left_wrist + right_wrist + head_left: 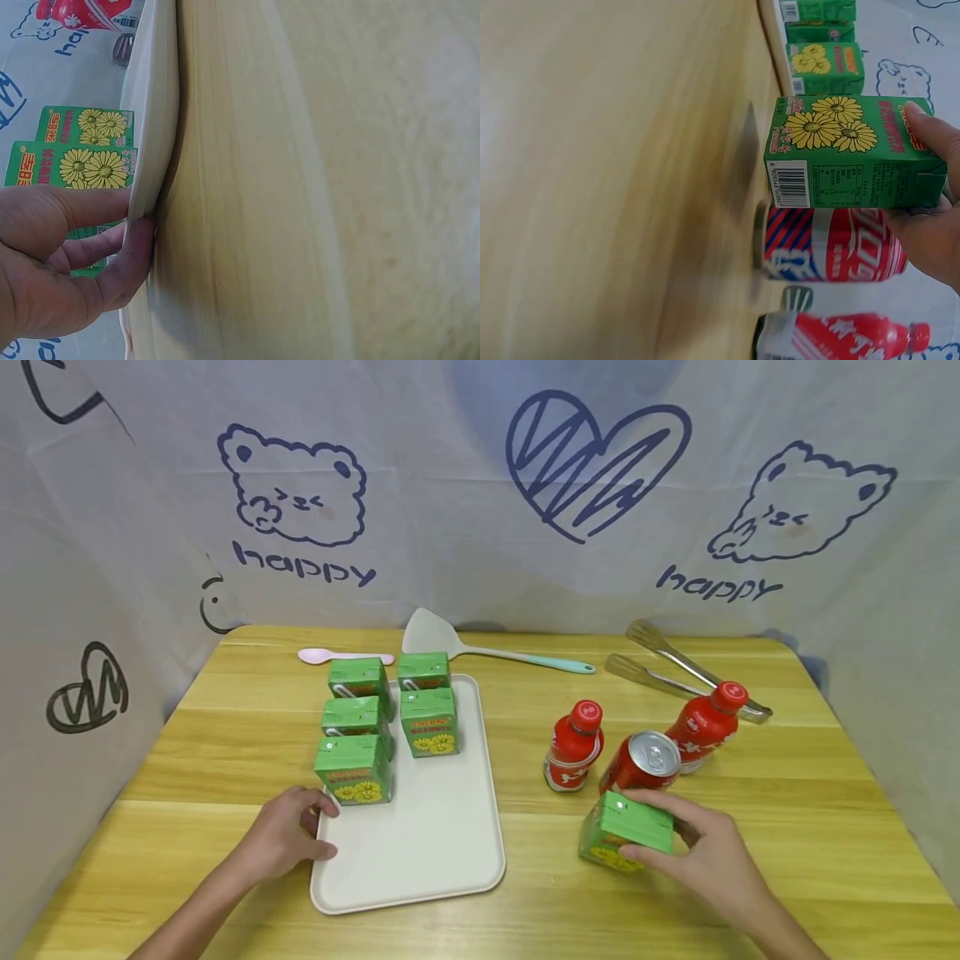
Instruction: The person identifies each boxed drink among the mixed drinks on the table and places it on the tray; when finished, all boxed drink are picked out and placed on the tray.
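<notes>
My right hand (708, 852) holds a green drink carton (628, 828) with yellow flowers, thumb on the near side and fingers on the far side. In the right wrist view, the carton (847, 146) is just over the table, in front of a red soda can (832, 244). At the left, my left hand (283, 831) pinches the rim of a white tray (420, 860); the left wrist view shows its fingertips (139, 244) at that rim. Several matching cartons (354, 770) stand upright in two columns on the tray's far part.
Two red bottles (574, 747) (703, 727) stand beside the soda can (643, 762), right of the tray. Behind lie metal tongs (693, 668), a spatula (495, 652) and a pink spoon (345, 656). A white cloth with drawings (450, 510) borders the table.
</notes>
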Demonstrator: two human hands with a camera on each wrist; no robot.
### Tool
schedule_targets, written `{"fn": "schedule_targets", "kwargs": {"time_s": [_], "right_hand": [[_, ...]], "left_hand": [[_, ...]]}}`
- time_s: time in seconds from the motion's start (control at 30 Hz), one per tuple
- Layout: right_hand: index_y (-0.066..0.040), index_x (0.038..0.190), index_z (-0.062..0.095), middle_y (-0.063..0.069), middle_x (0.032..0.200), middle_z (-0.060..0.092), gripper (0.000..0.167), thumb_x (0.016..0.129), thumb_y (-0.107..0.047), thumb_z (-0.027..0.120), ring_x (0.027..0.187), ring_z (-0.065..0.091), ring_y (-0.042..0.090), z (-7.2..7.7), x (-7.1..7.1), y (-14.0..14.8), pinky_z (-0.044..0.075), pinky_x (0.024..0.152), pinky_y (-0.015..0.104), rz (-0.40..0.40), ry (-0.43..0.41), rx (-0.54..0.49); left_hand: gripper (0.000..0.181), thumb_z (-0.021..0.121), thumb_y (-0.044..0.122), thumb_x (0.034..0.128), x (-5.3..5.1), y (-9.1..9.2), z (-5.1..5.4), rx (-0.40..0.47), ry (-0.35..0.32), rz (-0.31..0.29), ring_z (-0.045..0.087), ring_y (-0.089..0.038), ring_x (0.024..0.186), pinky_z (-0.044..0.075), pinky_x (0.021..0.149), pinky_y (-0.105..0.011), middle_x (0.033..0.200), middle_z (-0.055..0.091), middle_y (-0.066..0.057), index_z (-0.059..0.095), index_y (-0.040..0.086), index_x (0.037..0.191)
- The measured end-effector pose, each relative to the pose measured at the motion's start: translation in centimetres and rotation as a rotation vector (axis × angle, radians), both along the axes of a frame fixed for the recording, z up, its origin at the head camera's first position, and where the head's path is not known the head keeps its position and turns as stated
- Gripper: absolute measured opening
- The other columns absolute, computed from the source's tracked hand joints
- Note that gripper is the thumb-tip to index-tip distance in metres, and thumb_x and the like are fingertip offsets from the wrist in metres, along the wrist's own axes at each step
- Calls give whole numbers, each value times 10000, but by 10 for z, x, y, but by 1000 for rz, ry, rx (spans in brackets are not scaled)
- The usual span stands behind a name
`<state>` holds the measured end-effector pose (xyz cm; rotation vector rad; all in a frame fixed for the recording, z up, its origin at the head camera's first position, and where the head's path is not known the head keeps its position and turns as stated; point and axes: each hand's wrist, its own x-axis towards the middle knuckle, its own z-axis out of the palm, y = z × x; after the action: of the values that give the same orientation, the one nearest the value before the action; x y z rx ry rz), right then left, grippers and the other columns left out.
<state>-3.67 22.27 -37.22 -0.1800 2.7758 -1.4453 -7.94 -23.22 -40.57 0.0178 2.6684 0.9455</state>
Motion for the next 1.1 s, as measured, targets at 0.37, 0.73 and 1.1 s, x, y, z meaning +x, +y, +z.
{"fn": "schedule_targets", "kwargs": {"time_s": [0.37,0.73,1.1], "right_hand": [[-164,1162,656,15,1137,667,509,688,-198,838,945,588,51,7,-18,-28,518,779,215,108,28,-100],[-139,1155,669,63,1193,662,497,691,-190,839,1017,598,127,11,-33,-63,513,830,229,220,52,-173],[-241,1154,669,-11,1140,665,496,690,-233,844,930,578,169,17,-57,-100,518,784,269,259,-38,-161]], "left_hand": [[411,845,24,617,0,-1,0,5,1,-1,531,-161,732,430,543,-247,912,550,-114,626,11,964],[402,843,25,620,1,0,1,4,3,-3,531,-166,735,431,547,-245,909,549,-108,628,15,960],[407,849,27,612,1,-1,-1,-4,20,-6,546,-155,740,433,548,-238,921,558,-113,630,12,955]]}}
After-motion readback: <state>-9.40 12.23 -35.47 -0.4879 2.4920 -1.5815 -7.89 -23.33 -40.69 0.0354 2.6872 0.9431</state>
